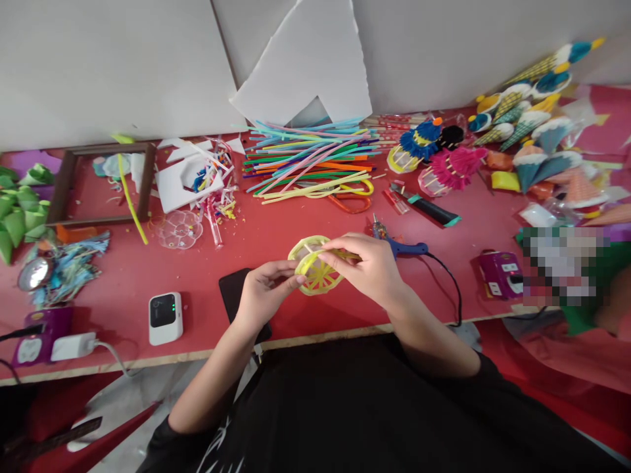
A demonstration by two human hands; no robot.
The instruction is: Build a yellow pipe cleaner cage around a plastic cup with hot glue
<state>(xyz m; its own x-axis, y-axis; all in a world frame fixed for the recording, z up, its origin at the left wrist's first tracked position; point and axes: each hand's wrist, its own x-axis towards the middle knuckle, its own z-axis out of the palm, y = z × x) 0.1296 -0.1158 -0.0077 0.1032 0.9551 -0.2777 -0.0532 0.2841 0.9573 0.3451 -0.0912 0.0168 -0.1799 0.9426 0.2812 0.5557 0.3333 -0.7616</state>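
Note:
Above the red table I hold a round yellow frame (pixel 321 281) with spokes like a wheel and short pale posts. It looks made of yellow pipe cleaners. My left hand (pixel 269 289) pinches its left rim between thumb and fingers. On the upper right, the fingers of my right hand (pixel 362 263) close on the rim; the fingertips hide part of it. Just beyond my right hand lies a blue glue gun (pixel 407 247) with a black cord. A black phone (pixel 234 289) lies partly under my left hand and forearm.
Pipe cleaners (pixel 310 157) in several colours lie at the back. Pliers (pixel 426 207), scissors (pixel 352 200) and finished carousel-like pieces (pixel 453 171) sit right of them. A wooden frame (pixel 59 187) and white device (pixel 165 318) are left. Another person's green sleeve (pixel 586 315) shows at right, near a purple socket block (pixel 500 272).

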